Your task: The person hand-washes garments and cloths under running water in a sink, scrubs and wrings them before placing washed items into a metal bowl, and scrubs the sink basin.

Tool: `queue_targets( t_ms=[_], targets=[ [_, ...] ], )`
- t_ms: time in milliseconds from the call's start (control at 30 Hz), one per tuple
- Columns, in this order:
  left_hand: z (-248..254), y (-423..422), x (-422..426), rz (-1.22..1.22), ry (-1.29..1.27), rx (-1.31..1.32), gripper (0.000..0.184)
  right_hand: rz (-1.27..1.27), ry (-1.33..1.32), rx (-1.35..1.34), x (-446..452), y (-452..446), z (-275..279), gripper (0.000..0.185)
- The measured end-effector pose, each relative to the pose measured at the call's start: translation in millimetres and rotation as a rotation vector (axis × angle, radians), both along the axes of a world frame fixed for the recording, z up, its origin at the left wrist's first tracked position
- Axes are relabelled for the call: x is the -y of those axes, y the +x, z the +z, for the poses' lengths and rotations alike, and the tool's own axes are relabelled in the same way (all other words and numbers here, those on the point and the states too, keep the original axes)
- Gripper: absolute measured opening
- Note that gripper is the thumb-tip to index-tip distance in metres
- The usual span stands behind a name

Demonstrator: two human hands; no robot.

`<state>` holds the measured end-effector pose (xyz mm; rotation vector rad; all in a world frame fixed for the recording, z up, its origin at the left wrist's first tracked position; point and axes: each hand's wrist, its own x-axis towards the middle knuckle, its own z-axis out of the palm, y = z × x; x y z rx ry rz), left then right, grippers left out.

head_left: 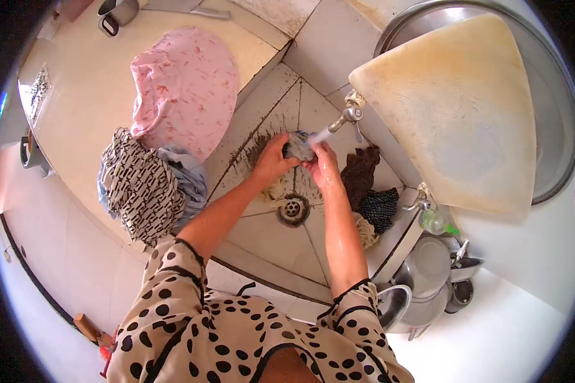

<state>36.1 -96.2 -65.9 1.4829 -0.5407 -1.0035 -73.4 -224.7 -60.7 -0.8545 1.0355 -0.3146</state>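
Observation:
A small wet bluish-grey cloth [298, 147] is bunched between my hands over the tiled basin [252, 233]. My left hand [275, 157] grips it from the left, fingers curled round its edge. On the right side, my wet right hand [322, 164] closes on the same cloth. Water pours from the tap [347, 118] onto the cloth and my right fingers. Below my hands lies the round drain [292, 209]. Beside my right forearm rest a dark brown cloth [359, 173], a black patterned cloth [379, 209] and a cream cloth [365, 230].
On the counter [76, 121] at left lie a pink floral cloth [195, 89] and a black-and-white patterned cloth [142, 185]. A yellowed board [460, 121] leans over a large metal basin [556, 153] at right. Metal pots [421, 268] and a green-capped bottle [436, 222] stand lower right.

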Motion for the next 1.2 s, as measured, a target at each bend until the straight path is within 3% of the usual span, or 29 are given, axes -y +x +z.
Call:
queue_targets(
  t_ms=[67, 167, 200, 267, 300, 367, 400, 500, 600, 700, 767, 800, 833, 900, 967, 1000, 1200],
  targets=[
    [-9, 11, 14, -0.114, 0.168, 0.076, 0.071, -0.011, -0.045, -0.014, 4, -8, 2, 0.044],
    [-38, 7, 24, 0.109, 0.186, -0.124, 0.066, 0.074, -0.115, -0.084, 18, -23, -9, 0.059],
    [-31, 9, 22, 0.16, 0.064, -0.382, 0.053, 0.119, -0.166, -0.132, 16, -23, -4, 0.06],
    [-40, 1, 24, 0.243, 0.027, -0.531, 0.049, 0.265, -0.389, -0.371, 12, -18, 6, 0.062],
    [-42, -2, 24, 0.286, 0.01, -0.604, 0.047, 0.275, -0.471, -0.319, 15, -22, -20, 0.061],
    [-14, 2, 18, 0.144, 0.038, -0.679, 0.042, 0.292, -0.631, -0.21, 23, -34, -93, 0.06],
    [1, 6, 17, 0.072, 0.051, -0.715, 0.039, 0.305, -0.638, -0.168, 16, -31, -89, 0.058],
    [17, 11, 15, 0.014, 0.062, -0.616, 0.024, 0.409, -0.438, -0.161, 6, -25, -49, 0.049],
    [59, 19, 6, -0.031, 0.06, -0.221, 0.025, 0.472, -0.468, -0.38, 4, -28, 6, 0.032],
    [69, 25, -2, 0.037, -0.125, -0.009, 0.026, 0.128, -0.533, -0.14, 5, -50, 31, 0.02],
    [66, 35, -5, 0.088, -0.101, -0.043, 0.028, -0.034, -0.598, -0.063, 7, -71, 44, 0.023],
    [64, 38, -4, 0.115, -0.089, -0.061, 0.029, -0.177, -0.49, 0.009, 6, -73, 52, 0.024],
    [55, 37, 2, 0.154, -0.097, -0.228, 0.03, -0.247, -0.45, 0.033, 6, -72, 59, 0.025],
    [29, 29, 14, 0.23, -0.107, -0.567, 0.033, -0.129, -0.465, -0.099, 17, -78, 33, 0.028],
    [18, 24, 21, 0.155, -0.067, -0.825, 0.034, 0.288, -0.967, -0.357, 29, -81, -1, 0.034],
    [15, 23, 24, 0.115, -0.044, -0.955, 0.035, 0.349, -1.004, -0.411, 27, -72, 7, 0.041],
    [57, 7, 31, -0.056, -0.219, -1.051, 0.032, 0.215, -0.546, -0.061, -6, -19, -22, 0.044]
  ],
)
